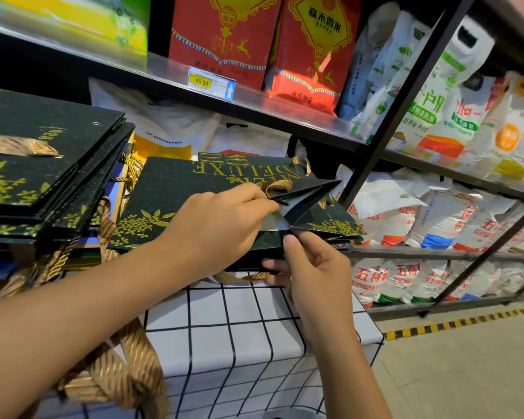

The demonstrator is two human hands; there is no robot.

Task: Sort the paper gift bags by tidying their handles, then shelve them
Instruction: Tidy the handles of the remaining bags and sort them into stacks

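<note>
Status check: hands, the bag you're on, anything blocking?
Left hand pinching gold ribbon handle at the bag mouth. Right hand gripping black gift bag at its edge. Bag flat on checked cloth; stacked bags left, apart.

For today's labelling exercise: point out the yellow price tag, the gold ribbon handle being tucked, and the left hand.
yellow price tag (pixel 201 82), head view, on its yellow part.
gold ribbon handle (pixel 277 187), head view, on its loop.
left hand (pixel 221 219), head view, on its back.
</note>
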